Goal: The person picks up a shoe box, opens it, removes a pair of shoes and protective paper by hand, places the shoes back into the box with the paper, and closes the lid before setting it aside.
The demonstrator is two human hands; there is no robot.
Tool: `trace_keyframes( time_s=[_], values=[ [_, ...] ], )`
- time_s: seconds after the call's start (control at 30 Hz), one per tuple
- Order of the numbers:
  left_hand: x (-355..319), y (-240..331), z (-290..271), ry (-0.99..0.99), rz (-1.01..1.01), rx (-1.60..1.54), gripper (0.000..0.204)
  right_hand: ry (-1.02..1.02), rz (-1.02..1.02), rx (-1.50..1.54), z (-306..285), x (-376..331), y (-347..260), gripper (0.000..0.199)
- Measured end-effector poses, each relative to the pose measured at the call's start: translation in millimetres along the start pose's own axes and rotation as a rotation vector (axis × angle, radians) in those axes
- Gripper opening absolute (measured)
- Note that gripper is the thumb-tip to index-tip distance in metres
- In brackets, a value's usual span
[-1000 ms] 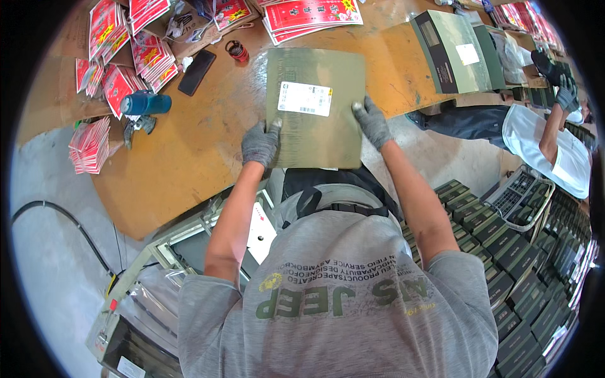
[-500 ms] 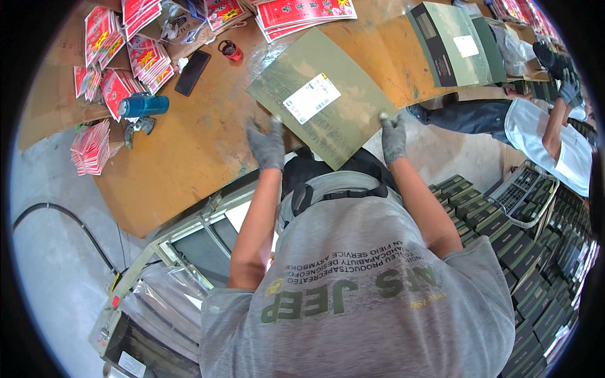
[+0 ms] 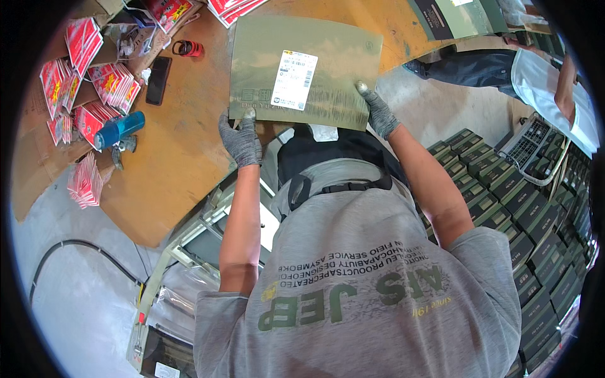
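Note:
A wide olive-green box (image 3: 340,69) with a white shipping label (image 3: 294,80) is held over the near edge of the table. My left hand (image 3: 241,142), in a grey glove, grips its near left corner, thumb on top. On the right edge, near the front corner, my gloved right hand (image 3: 380,114) is closed with its thumb on the top face. The fingers under the box are hidden. Below its near edge shows a small white piece (image 3: 324,133) in front of my waist.
Red printed packets (image 3: 113,85), a blue bottle (image 3: 120,129), a phone (image 3: 158,80) and a red-black roll (image 3: 188,48) lie on the brown table (image 3: 183,138). Another green box (image 3: 450,19) sits far right. Stacked dark green boxes (image 3: 504,201) fill the right side, near another person (image 3: 554,94).
The box has turned from a slanted position to nearly square in front of me. My left hand has closed on its near left corner; the right hand holds further along the right edge.

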State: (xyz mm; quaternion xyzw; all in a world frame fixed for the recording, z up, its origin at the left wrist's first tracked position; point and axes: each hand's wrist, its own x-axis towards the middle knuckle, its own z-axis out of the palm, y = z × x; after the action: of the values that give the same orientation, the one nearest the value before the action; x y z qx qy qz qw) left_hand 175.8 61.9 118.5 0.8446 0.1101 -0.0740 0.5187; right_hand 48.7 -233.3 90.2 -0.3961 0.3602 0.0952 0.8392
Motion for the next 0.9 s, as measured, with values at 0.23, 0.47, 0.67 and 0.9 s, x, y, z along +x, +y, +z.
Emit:
trace_keyframes(
  time_s=[0.23,0.47,0.67,0.9],
  values=[
    [-3.7,-10.5,3.3,0.033,0.047,-0.050,0.047,-0.051,-0.041,-0.001,-21.1,2.8,19.3,0.078],
    [-4.8,-8.9,6.3,0.038,0.033,-0.102,0.049,0.013,-0.083,-0.126,-31.0,7.7,22.0,0.080],
    [-3.3,-16.6,3.8,0.032,0.017,-0.085,0.052,-0.006,-0.062,-0.105,-21.1,-0.2,15.7,0.081],
    [-2.3,-7.0,0.4,-0.029,-0.009,-0.072,0.054,0.005,-0.069,-0.038,-15.2,-0.3,16.1,0.080]
  ],
)
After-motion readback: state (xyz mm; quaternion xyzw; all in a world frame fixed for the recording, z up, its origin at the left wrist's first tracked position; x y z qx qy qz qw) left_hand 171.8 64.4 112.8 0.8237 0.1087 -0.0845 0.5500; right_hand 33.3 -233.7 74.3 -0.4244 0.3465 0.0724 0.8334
